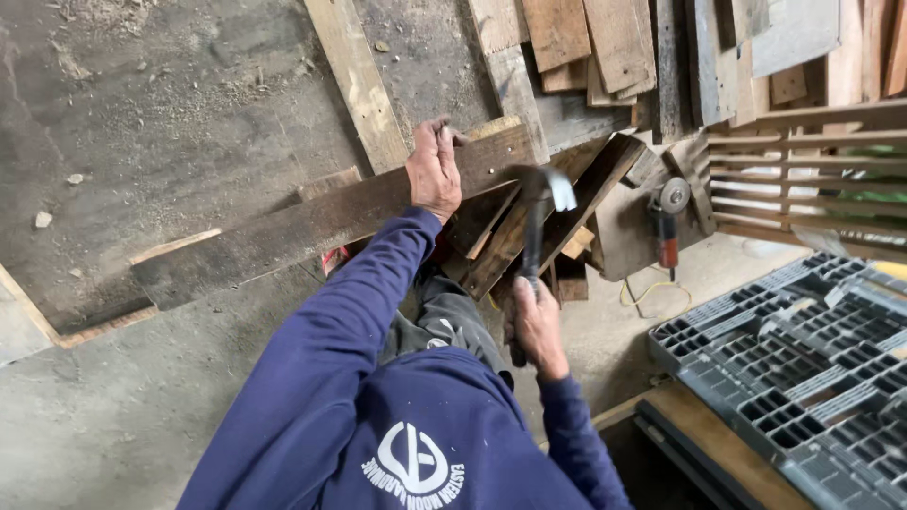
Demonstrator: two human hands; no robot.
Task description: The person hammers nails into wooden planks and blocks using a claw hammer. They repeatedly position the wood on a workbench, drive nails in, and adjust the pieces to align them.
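Left hand: clenched over the upper edge of a long, dark, weathered wooden plank, near its right end, fingers curled over the far side. The plank lies on the grey concrete floor; its long axis runs from lower left to upper right, with the raised end under the hand and resting against a heap of short scrap boards.

Right hand: closed around the lower end of the dark handle of a steel claw hammer. The handle stands nearly upright in view, running away from the person; the bright metal head sits at the far end, pointing to the right, just beside the plank's right end. Whether the head touches wood cannot be told, as it is blurred.

Both arms wear dark blue long sleeves.

Surroundings: a pale, narrow timber batten lies on the floor beyond the plank, angled steeply. A red-bodied angle grinder with a round disc rests on a flat board to the right of the scrap heap, a yellow cord trailing below it. A grey plastic grid pallet occupies the lower right. More boards lean at the top.
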